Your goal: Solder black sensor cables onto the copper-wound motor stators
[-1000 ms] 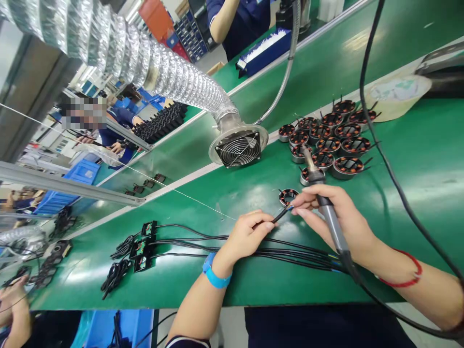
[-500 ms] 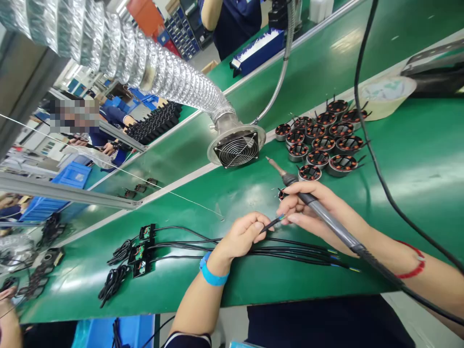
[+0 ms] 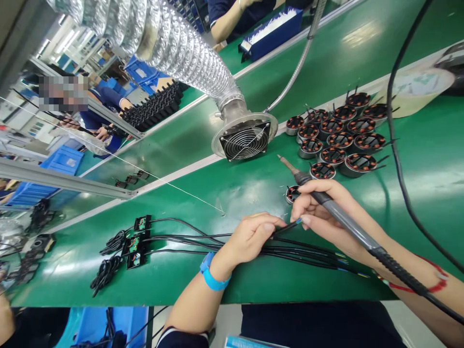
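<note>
My left hand (image 3: pixel 252 237), with a blue band at the wrist, is closed around a black cable (image 3: pixel 286 227) near its end. A soldering iron (image 3: pixel 340 217) rests in my right hand (image 3: pixel 326 212), its tip pointing up and left over the table. The fingertips of that hand also pinch the coloured wires at the cable's end. Under my hands lie several more black cables (image 3: pixel 300 253) with bared coloured ends, running left to small black boxes with green circuit boards (image 3: pixel 135 243). A single motor stator (image 3: pixel 292 194) sits just beyond my right fingers.
Several wound stators (image 3: pixel 339 140) stand grouped behind my right hand. A fume extractor (image 3: pixel 246 142) on a foil duct hangs over the table's back edge. A tape roll (image 3: pixel 416 92) lies far right; a thick black cord (image 3: pixel 395 145) hangs before it. Co-workers sit across and at left.
The view has shifted slightly. My right fingers have closed in on the coloured wires, and my left hand still holds the cable.
</note>
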`<state>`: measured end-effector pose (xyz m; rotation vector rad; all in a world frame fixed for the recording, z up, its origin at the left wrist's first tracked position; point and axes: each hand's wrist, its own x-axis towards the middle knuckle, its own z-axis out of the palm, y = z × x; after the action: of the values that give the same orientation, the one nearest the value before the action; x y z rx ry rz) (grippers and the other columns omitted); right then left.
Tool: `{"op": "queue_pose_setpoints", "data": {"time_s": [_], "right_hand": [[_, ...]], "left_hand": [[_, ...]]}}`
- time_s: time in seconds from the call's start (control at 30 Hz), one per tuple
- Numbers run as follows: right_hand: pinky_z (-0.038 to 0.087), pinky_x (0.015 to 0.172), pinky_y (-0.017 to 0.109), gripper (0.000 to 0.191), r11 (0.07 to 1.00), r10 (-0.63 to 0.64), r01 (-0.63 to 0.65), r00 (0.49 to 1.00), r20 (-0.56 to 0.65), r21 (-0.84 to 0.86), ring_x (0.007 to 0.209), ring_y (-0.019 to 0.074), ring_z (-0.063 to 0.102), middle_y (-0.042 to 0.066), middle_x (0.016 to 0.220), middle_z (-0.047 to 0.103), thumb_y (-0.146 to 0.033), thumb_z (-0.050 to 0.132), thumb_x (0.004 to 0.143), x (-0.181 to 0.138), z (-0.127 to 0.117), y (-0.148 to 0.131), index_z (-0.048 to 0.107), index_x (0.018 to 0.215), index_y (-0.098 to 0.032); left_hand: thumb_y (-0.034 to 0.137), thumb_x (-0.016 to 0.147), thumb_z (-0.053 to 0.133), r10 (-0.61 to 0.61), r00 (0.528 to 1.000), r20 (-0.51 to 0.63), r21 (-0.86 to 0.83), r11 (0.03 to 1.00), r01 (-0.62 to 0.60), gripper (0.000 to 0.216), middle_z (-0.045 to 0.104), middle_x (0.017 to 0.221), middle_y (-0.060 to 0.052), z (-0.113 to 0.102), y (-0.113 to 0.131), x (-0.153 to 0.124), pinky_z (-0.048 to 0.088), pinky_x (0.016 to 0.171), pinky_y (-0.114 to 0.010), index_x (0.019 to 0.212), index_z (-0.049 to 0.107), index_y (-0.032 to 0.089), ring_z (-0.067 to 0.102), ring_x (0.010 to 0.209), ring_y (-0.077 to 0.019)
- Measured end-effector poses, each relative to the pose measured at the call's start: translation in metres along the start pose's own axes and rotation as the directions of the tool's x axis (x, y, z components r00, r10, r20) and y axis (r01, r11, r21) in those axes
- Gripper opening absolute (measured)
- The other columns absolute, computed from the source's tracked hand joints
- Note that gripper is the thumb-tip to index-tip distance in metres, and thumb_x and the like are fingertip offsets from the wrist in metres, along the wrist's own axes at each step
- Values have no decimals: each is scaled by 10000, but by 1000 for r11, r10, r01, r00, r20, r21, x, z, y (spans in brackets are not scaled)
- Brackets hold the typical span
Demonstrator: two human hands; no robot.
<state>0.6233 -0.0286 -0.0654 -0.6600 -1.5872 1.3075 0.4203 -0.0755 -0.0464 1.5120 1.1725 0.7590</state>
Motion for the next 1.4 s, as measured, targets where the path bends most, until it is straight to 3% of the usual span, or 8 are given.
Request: {"op": "queue_pose_setpoints", "data": {"time_s": [0.37,0.6,0.83,0.93,1.03,1.13,1.27,1.4], "right_hand": [[579,577,204,323,998,-57,55,997,-44,-42,676,123,672,-22,888,682,-281,669,952,-2,1,2,530,1230,-371],[618,691,246,243,985,-142,141,990,-9,-102,694,117,680,-27,826,659,-348,643,985,2,1,-9,522,1191,-305],[613,675,277,317,989,-93,89,995,-30,-121,684,140,679,-14,804,674,-456,664,960,3,1,-13,502,1175,-286],[604,684,255,255,977,-156,153,988,-10,-150,691,124,670,-20,819,664,-376,638,984,3,2,-14,511,1189,-292],[587,684,229,265,945,-250,246,968,7,-214,686,106,653,-29,832,652,-230,620,976,4,2,-17,514,1208,-305],[577,679,230,322,918,-297,285,955,-2,-275,691,109,650,-26,846,657,-147,618,942,3,4,-19,514,1204,-302],[567,633,238,270,949,-184,168,982,-38,-266,702,126,662,-9,850,660,-211,609,956,-2,10,-15,493,1189,-282],[565,613,236,250,958,-111,82,990,-89,-276,695,128,665,-3,848,660,-225,590,959,-8,18,-9,485,1181,-272]], "left_hand": [[680,999,239,-35,999,13,215,976,32,725,619,682,-55,10,4,3,458,701,-276,752,669,151,558,668,-152],[637,981,399,-58,998,29,3,998,58,622,768,837,-108,13,14,7,531,897,-337,740,714,158,684,855,-207],[620,925,506,-167,982,86,-113,978,177,548,758,765,-84,5,23,7,557,840,-328,708,714,163,700,792,-201],[597,905,558,-187,981,58,-134,972,194,485,755,789,-81,6,26,6,539,856,-329,755,706,159,692,816,-195],[639,836,639,-241,968,73,-307,918,252,477,695,705,-38,10,30,7,520,724,-297,827,650,162,646,685,-156],[657,745,717,-295,953,65,-455,842,291,508,576,590,31,14,35,10,375,533,-226,782,580,169,479,504,-80],[500,658,807,-319,948,-3,-473,835,280,419,503,548,56,11,41,17,304,554,-220,666,557,164,391,530,-56],[333,624,764,-359,933,35,-423,840,339,264,499,552,58,4,40,23,292,570,-229,637,562,163,390,548,-59]]}}
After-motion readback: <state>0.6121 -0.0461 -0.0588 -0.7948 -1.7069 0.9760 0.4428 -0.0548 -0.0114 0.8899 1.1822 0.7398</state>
